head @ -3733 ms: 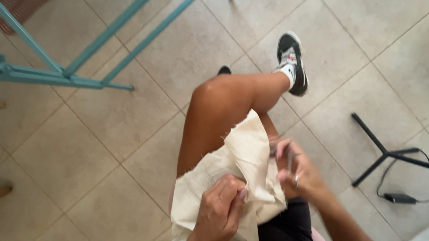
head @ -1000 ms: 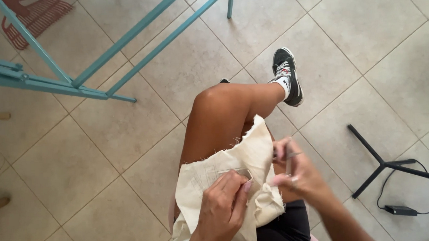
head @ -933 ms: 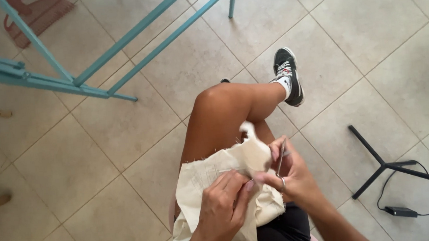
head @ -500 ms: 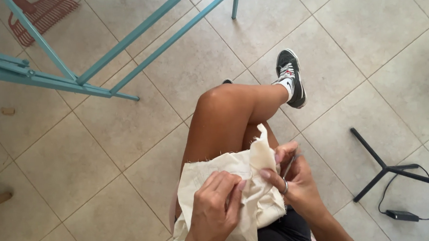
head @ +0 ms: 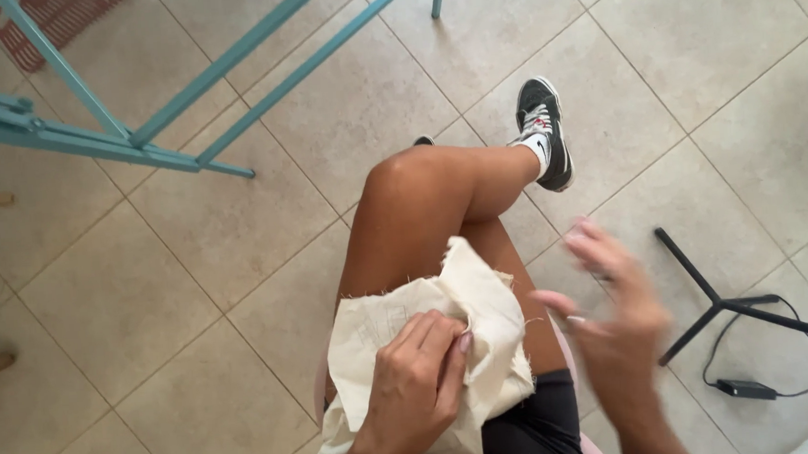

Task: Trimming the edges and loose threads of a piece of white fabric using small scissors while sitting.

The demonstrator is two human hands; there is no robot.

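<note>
A piece of cream cloth (head: pixel 495 317) with frayed edges lies bunched on my lap, over my crossed bare leg (head: pixel 421 207). My left hand (head: pixel 414 385) presses down on the cloth and pinches a fold of it between thumb and fingers. My right hand (head: pixel 611 322) is off the cloth, out to the right of it above the floor, and blurred by motion. Its fingers point left toward the cloth. Whether it holds anything cannot be made out.
My foot wears a black and white sneaker (head: pixel 544 130) on the beige tiled floor. A teal metal frame (head: pixel 183 128) stands at the upper left. A black stand leg (head: pixel 727 305) with a cable and adapter (head: pixel 741 389) lies at the right.
My right hand has pulled away from the cloth to the right. My left hand keeps its hold on the cloth. The view has shifted slightly.
</note>
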